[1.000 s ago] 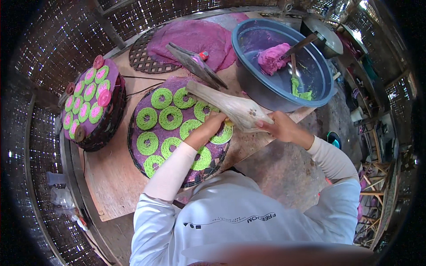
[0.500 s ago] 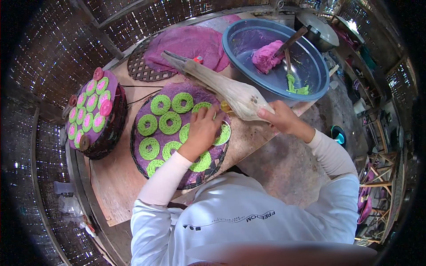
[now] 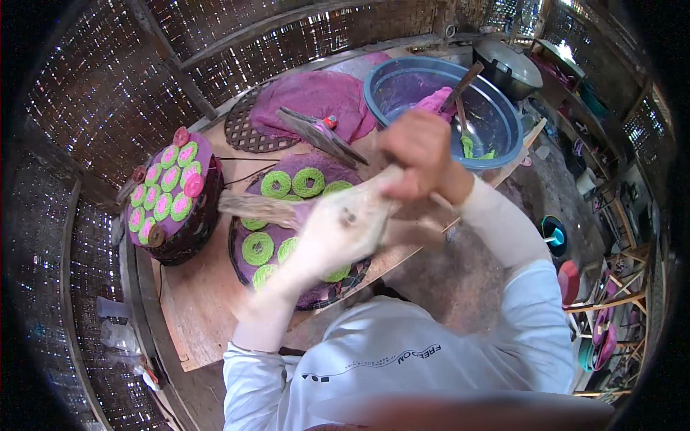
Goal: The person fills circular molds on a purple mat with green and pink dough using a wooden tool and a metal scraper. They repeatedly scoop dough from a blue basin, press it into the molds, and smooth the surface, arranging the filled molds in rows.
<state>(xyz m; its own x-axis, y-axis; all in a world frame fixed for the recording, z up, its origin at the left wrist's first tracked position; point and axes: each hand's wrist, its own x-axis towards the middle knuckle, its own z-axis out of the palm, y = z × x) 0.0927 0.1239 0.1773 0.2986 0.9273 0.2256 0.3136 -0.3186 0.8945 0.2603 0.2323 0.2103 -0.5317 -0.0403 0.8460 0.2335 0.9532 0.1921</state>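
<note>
A cream cloth bag (image 3: pixel 343 224), blurred by motion, is held across my front above a round tray (image 3: pixel 236 253). My right hand (image 3: pixel 420 154) is closed around its right end. A stiff beige tail (image 3: pixel 255 208) sticks out to the left from the bag. My left forearm (image 3: pixel 266 327) reaches up to the bag, which hides most of that hand; a brownish smear under the bag may be its fingers. Green strand rings (image 3: pixel 258 248) lie on the tray's purple cloth, several partly covered by the bag and my arms.
At left stands a round stack (image 3: pixel 188 233) topped with green rings with pink centres. Grey wooden pieces (image 3: pixel 320 136) rest by a pink cloth (image 3: pixel 295 100). A blue basin (image 3: pixel 496 158) with pink dough (image 3: pixel 435 100) stands at the back right. The wooden table (image 3: pixel 187 316) ends on my right.
The bag has swung down and towards me, over the tray. My right hand has moved up and left. The left hand has left the rings, and the grey wooden pieces now lie apart from the bag.
</note>
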